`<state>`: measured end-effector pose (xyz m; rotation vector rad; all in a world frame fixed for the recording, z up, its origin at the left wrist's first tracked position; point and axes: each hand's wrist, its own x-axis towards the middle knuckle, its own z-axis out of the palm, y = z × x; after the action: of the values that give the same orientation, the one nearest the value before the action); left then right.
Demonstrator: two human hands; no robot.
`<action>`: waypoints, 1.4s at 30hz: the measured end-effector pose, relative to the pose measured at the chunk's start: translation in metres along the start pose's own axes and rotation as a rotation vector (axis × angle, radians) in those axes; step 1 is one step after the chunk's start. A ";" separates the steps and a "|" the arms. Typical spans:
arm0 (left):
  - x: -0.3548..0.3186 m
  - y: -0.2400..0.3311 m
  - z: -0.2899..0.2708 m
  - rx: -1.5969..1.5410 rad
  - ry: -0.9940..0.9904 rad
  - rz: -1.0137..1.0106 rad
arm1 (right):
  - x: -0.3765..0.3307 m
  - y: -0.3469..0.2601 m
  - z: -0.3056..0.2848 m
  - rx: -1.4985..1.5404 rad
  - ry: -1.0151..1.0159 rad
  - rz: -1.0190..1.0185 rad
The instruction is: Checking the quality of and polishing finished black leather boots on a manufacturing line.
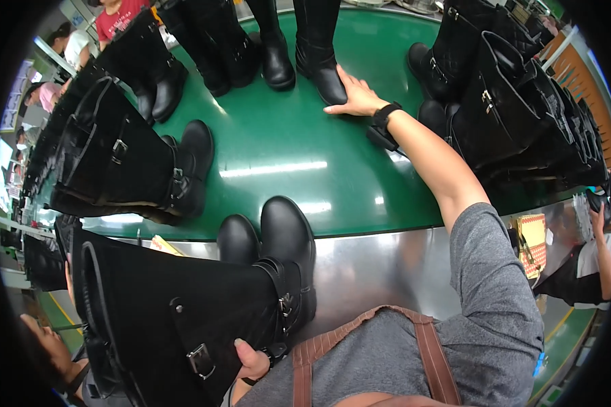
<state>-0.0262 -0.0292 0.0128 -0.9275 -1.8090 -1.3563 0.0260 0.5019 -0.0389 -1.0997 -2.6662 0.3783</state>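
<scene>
A tall black boot point(197, 292) with buckled straps lies tilted against my body, its toe pointing away. The toe of a second black boot point(237, 239) shows beside it. My left hand point(252, 361) closes round the shaft of the nearer boot near a strap buckle; only the thumb side shows, and the fingers are hidden. Stretched far forward, my right hand point(354, 96) rests against the toe of an upright black boot point(326, 80) on the green table point(278, 149). Its fingers are spread, with the thumb at the toe's front. Another upright boot point(276, 62) stands just left of that one.
Buckled black boots point(125, 156) stand at the table's left, with more behind them. Rows of tall boots point(502, 108) line the right side. A metal edge point(373, 264) runs along the front. Patterned yellow-and-red paper point(533, 241) sits at right. Several people are around.
</scene>
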 end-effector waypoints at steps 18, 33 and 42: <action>-0.017 -0.001 0.003 0.021 0.044 0.016 | 0.047 0.029 0.014 1.059 0.083 0.354; -0.019 0.001 0.005 0.012 0.069 0.018 | 0.014 0.027 0.020 0.876 0.067 0.115; -0.018 0.000 0.000 0.033 0.007 0.069 | 0.008 0.018 0.005 0.572 0.073 0.051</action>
<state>-0.0174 -0.0316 -0.0024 -0.9581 -1.7731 -1.2813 0.0304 0.5192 -0.0480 -0.9672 -2.2436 1.0084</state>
